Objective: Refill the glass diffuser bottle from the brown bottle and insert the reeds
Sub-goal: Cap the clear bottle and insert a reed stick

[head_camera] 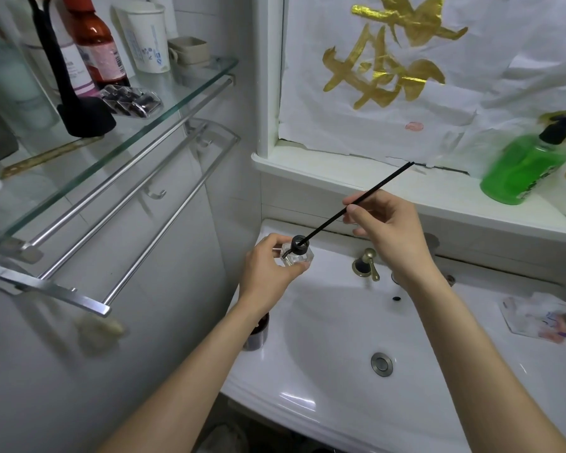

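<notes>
My left hand (266, 271) grips the small faceted glass diffuser bottle (295, 258) with a black collar, above the back left corner of the white sink (340, 397). A bundle of thin black reeds (370, 194) is pinched in my right hand (389, 228). The reeds slant down to the left, and their lower tips are inside the bottle's neck. Up on the glass shelf (164, 106) at the top left stands a brown bottle (95, 40) with a pink label.
A brass tap (366, 264) stands at the sink's back, the drain (381, 363) in its basin. A green pump bottle (530, 165) sits on the white ledge at right. Towel rails (138, 210) jut out below the shelf. A small dark cup (257, 333) rests beneath my left wrist.
</notes>
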Demonstrator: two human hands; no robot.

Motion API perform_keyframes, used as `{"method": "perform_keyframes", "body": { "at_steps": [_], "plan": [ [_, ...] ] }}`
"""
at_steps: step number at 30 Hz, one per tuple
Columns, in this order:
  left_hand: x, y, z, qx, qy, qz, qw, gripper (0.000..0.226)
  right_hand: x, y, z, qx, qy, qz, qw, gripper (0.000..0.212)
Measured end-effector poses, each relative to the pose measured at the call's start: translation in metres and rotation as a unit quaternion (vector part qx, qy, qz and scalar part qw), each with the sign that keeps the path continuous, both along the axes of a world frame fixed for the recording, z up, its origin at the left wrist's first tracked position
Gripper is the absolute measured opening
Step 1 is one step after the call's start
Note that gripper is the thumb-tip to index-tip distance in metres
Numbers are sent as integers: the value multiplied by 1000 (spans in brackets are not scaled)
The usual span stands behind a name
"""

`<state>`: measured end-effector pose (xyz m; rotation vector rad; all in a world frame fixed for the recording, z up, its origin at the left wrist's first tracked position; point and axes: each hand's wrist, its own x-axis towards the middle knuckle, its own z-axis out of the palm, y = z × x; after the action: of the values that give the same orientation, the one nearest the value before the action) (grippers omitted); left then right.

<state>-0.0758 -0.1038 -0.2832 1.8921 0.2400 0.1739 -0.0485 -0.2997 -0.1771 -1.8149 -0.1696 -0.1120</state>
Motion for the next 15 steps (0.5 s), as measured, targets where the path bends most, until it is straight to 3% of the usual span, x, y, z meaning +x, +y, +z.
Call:
{"method": "perform_keyframes", "body": {
  "at_steps": [12, 15],
  "plan": [
    [3, 10, -6, 27, 14, 38, 999, 36, 1, 22, -23, -68, 7, 17, 997, 13],
    [3, 13, -7, 27, 13, 39, 999, 35, 3, 26, -29, -95, 38, 38, 994, 23]
  ]
}}
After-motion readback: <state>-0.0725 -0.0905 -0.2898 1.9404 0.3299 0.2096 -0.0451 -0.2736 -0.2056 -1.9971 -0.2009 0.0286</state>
